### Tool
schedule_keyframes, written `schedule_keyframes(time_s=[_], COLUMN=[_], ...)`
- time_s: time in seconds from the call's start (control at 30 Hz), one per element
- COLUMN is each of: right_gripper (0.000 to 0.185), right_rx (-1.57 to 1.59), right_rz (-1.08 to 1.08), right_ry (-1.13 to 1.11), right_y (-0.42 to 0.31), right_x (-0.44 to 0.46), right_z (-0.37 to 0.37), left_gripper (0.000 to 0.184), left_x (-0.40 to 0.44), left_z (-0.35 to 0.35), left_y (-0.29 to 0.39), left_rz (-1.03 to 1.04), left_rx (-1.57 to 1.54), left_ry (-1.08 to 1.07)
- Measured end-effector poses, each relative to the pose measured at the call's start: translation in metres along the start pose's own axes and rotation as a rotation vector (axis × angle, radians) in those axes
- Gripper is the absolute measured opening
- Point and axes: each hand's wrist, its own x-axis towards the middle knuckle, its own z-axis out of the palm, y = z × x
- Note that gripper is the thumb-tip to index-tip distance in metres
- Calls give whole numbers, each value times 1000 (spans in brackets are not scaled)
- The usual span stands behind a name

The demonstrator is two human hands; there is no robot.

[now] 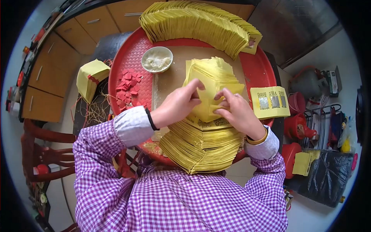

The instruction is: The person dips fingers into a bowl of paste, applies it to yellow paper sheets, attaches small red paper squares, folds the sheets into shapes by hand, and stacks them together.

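A fanned pile of yellow paper sheets (pixel 214 75) lies on a brown board in the middle of the round red tray. My left hand (pixel 181 101) is over the pile's left side, its fingers curled above the top sheet. On the right side my right hand (pixel 234 108) has its thumb and fingers around a folded edge of yellow paper. Between my hands and my body sits a thick stack of folded yellow paper (pixel 201 149). A white bowl of pale paste (pixel 157 60) and small red paper pieces (pixel 128 87) are left of the board.
A long curved row of folded yellow paper (pixel 197 25) spans the far rim of the red tray (pixel 116 50). Printed yellow sheets (pixel 270 102) lie at the right rim. A yellow bundle (pixel 92 79) is at left, near a wooden chair (pixel 48 150).
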Motion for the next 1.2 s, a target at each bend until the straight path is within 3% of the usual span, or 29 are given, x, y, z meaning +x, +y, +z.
schedule_keyframes(time_s=[0.07, 0.23, 0.37, 0.4, 0.53, 0.6, 0.63, 0.7, 0.87, 1.03, 1.2], right_gripper=[25, 23, 23, 23, 24, 25, 25, 25, 26, 27, 26], right_rx=[21, -63, -73, -73, -227, -159, -162, -104, -77, -51, 17], right_rz=[10, -17, 200, 195, -58, -127, -122, -197, 71, 4, -15], right_ry=[-18, -66, -146, -150, 399, 344, 347, 64, -4, 54, -13], right_y=[0, 6, 10, 14, 39, 22, 10, -9, -3, 11, 1], right_x=[-3, 5, 22, 24, 31, 20, 12, 1, 7, 11, -2], right_z=[1, 5, -15, -15, -7, -14, -14, -10, 9, 4, 3], left_gripper=[42, 34, 21, 21, 13, 12, 12, 5, 11, 24, 34], left_x=[2, 3, -12, -18, -33, -8, 3, 16, 19, -1, 2], left_z=[5, 19, 15, 16, 22, 10, 5, 1, 1, -3, -3], left_y=[-1, 15, 19, 19, 17, 12, 11, 8, 18, 9, 6], left_rz=[-10, 193, 592, 587, 241, -114, -110, -106, -118, 115, -60], left_rx=[-30, 69, 728, 731, 108, 16, 16, -33, 3, 164, -3], left_ry=[22, 68, 328, 331, -354, -247, -252, -234, -216, -11, 15])
